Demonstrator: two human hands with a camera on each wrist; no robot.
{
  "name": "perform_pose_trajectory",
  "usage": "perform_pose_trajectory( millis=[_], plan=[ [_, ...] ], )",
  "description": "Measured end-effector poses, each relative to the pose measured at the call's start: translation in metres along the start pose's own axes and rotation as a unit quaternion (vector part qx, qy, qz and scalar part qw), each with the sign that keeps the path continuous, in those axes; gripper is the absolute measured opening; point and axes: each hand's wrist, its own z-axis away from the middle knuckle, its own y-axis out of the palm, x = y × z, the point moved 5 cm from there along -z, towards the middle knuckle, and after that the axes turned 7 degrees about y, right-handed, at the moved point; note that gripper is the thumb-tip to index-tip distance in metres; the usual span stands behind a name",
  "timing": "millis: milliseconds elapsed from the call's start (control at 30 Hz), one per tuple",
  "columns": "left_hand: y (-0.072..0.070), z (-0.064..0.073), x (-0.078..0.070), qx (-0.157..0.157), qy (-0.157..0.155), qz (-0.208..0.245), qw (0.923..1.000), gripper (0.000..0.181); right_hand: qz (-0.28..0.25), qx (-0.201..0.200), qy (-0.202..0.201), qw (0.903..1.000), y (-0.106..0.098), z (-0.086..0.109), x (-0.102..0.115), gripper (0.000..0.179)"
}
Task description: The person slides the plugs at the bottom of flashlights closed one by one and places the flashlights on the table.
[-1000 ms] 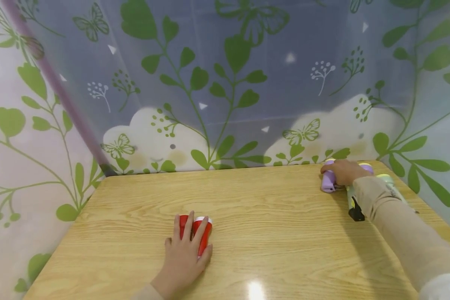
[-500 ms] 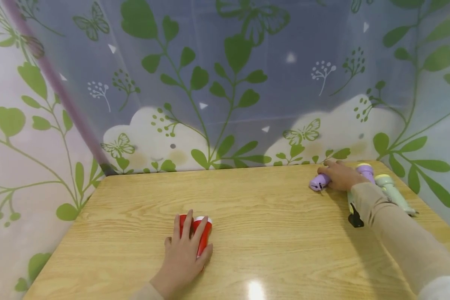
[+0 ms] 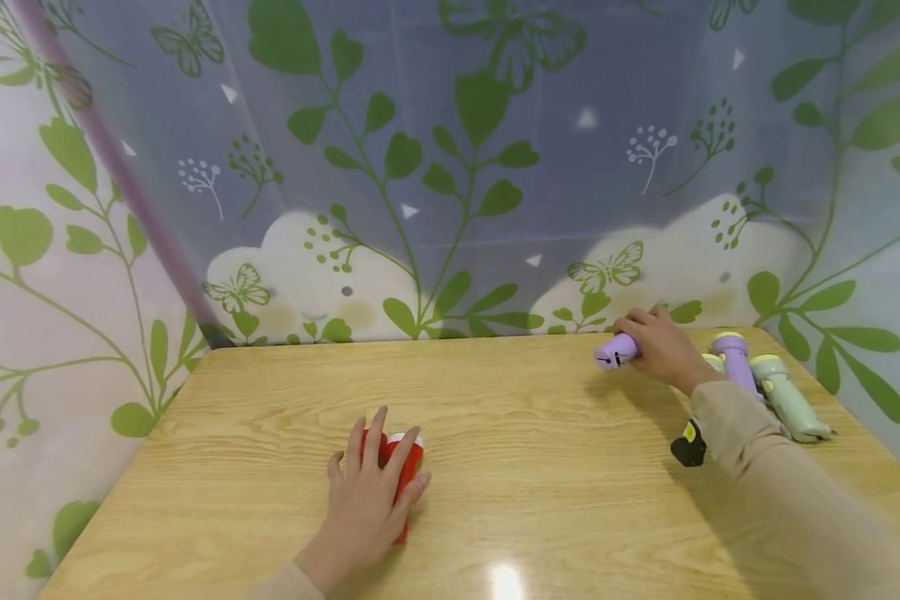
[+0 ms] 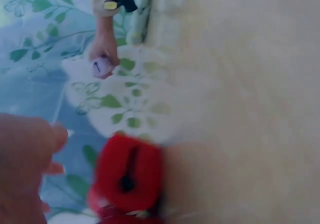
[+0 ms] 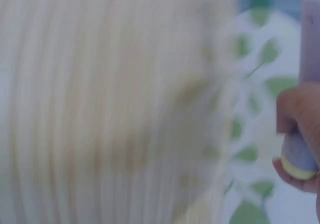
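Observation:
My right hand (image 3: 663,350) grips a purple flashlight (image 3: 617,352) near the back edge of the table. Its tail end points toward me; in the right wrist view, fingers wrap round the body close to the yellow-rimmed head (image 5: 300,170). My left hand (image 3: 363,512) lies with straight, spread fingers over two red flashlights at the front left of centre. The right-hand red flashlight (image 3: 412,460) shows a white rim; most of its neighbour is hidden under the fingers. In the left wrist view, one square red tail end (image 4: 131,174) fills the near foreground.
On the right of the wooden table (image 3: 510,433) lie a second purple flashlight (image 3: 735,358) and a pale green flashlight (image 3: 791,400). Another pale green one (image 3: 714,362) is mostly behind my right forearm. A leaf-patterned curtain (image 3: 465,250) hangs behind the table's back edge.
My right hand has drawn the purple flashlight leftward from the group and lifted it, its tail swinging left. More of the other flashlights shows. My left hand has barely moved.

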Motion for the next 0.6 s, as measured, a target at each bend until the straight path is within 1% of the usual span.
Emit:
perform_pose_trajectory(
  millis=[67,133,233,300,333,400,500,600],
  plan=[
    [-0.011,-0.006,-0.003,-0.032,0.023,0.01,0.9992,0.054,-0.022,-0.026,0.018,0.9992,-0.002,-0.003,0.01,0.04],
    [-0.024,-0.014,-0.008,-0.069,0.048,0.025,0.9962,0.051,-0.044,-0.05,0.035,0.9972,-0.003,-0.006,0.021,0.042],
    [-0.041,-0.027,-0.018,-0.117,0.073,0.062,0.9886,0.046,-0.067,-0.08,0.052,0.9932,-0.006,-0.009,0.037,0.043],
    [-0.048,-0.036,-0.028,-0.135,0.092,0.088,0.9826,0.042,-0.078,-0.099,0.058,0.9904,-0.009,-0.011,0.048,0.043],
    [-0.051,-0.04,-0.033,-0.139,0.101,0.102,0.9799,0.041,-0.085,-0.106,0.06,0.9889,-0.01,-0.011,0.054,0.042],
    [-0.053,-0.046,-0.043,-0.136,0.12,0.127,0.9752,0.039,-0.097,-0.121,0.062,0.986,-0.014,-0.012,0.064,0.041],
    [-0.053,-0.054,-0.056,-0.121,0.143,0.149,0.971,0.037,-0.116,-0.137,0.063,0.9818,-0.02,-0.013,0.077,0.039],
    [-0.051,-0.058,-0.063,-0.104,0.155,0.168,0.968,0.034,-0.127,-0.139,0.059,0.9803,-0.029,-0.016,0.089,0.039]
  ],
)
